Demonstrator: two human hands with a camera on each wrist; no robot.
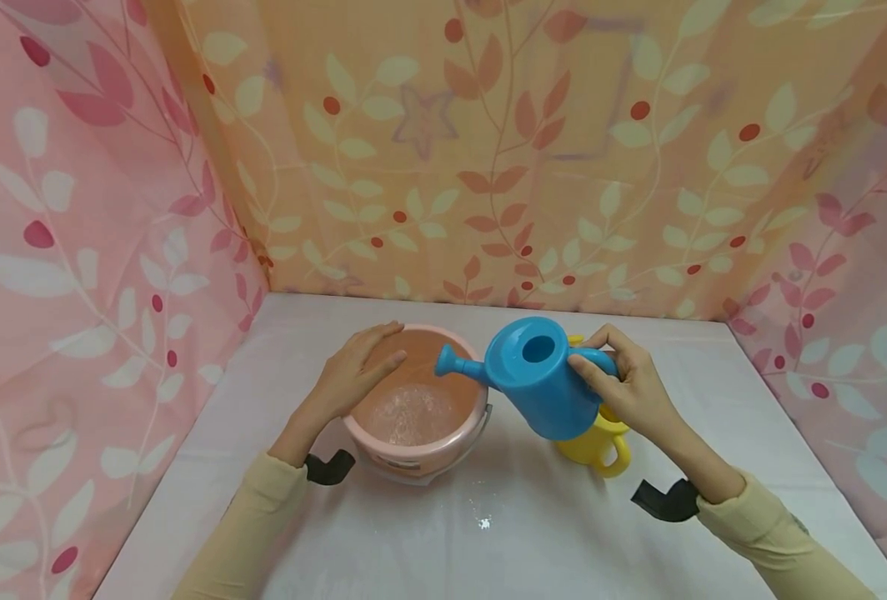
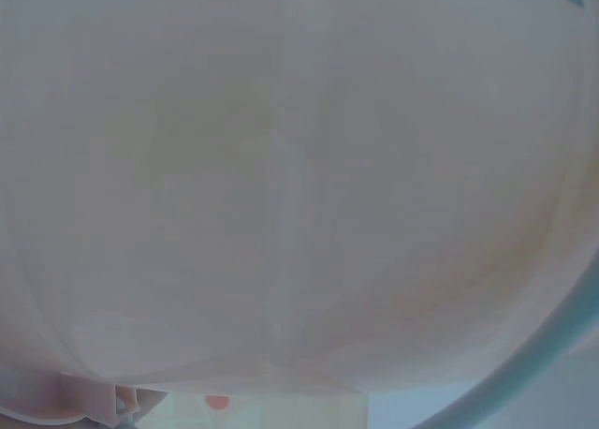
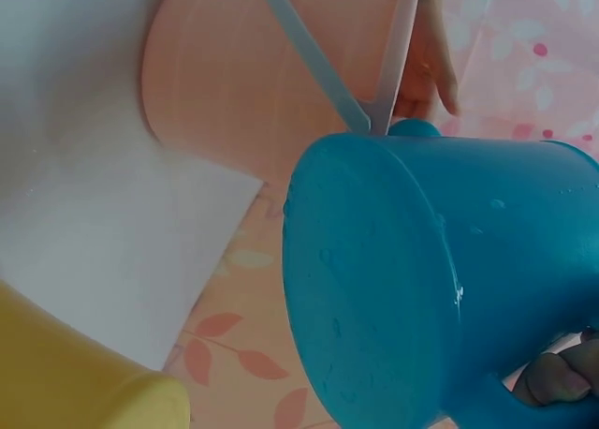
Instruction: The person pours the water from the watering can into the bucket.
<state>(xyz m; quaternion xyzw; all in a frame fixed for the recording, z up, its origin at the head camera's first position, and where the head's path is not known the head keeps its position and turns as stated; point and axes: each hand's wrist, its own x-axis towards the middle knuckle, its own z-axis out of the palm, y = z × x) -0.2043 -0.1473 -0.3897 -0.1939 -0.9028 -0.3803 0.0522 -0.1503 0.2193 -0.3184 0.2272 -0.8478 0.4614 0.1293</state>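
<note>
My right hand [image 1: 627,379] grips the handle of a blue watering can [image 1: 552,400], tilted toward the left. Its spout [image 1: 462,367] reaches over the rim of a pink bucket [image 1: 417,454]. Water [image 1: 413,412] with a rippled surface shows at the bottom of the bucket. With fingers extended, my left hand [image 1: 349,371] rests at the bucket's left rim, thumb over the inside. Droplets cling to the base of the can [image 3: 365,288] in the right wrist view. The bucket's pale wall [image 2: 281,185] fills the left wrist view.
A yellow vessel with a handle [image 1: 589,450] stands on the white table [image 1: 563,542], partly hidden behind the blue can. Some spilled drops [image 1: 484,523] lie in front of the bucket. Its grey carrying handle [image 1: 481,429] hangs along the right side. Patterned cloth [image 1: 488,167] encloses the table.
</note>
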